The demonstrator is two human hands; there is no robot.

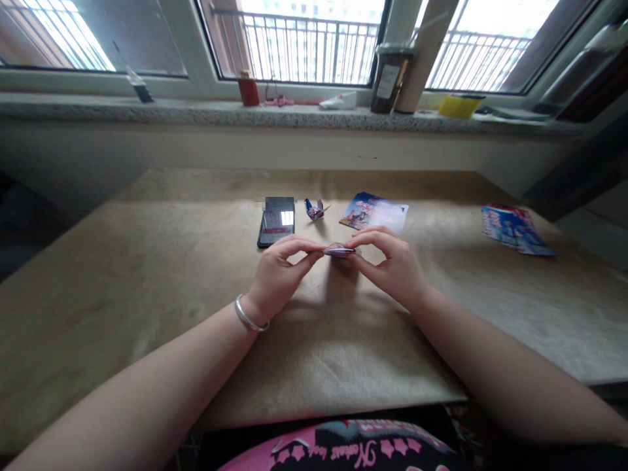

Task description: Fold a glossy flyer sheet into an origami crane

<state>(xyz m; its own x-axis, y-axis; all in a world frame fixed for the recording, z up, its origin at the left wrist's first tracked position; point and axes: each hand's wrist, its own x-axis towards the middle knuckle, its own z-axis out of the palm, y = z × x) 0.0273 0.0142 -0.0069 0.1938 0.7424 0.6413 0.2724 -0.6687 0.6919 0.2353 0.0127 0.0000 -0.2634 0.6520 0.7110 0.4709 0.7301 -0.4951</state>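
Observation:
A small folded piece of patterned paper [339, 250] is held just above the tan table [147, 275], pinched from both sides. My left hand [277, 275], with a silver bangle on its wrist, grips the paper's left end with thumb and fingers closed. My right hand [390, 261] pinches its right end the same way. Behind the hands stands a finished folded paper crane [314, 209].
A dark phone [277, 224] lies flat behind my left hand. A printed paper sheet [373, 212] lies behind my right hand, and a stack of similar sheets [515, 227] lies at the far right. The windowsill [196, 112] carries a red cup, a dark jar and a yellow box.

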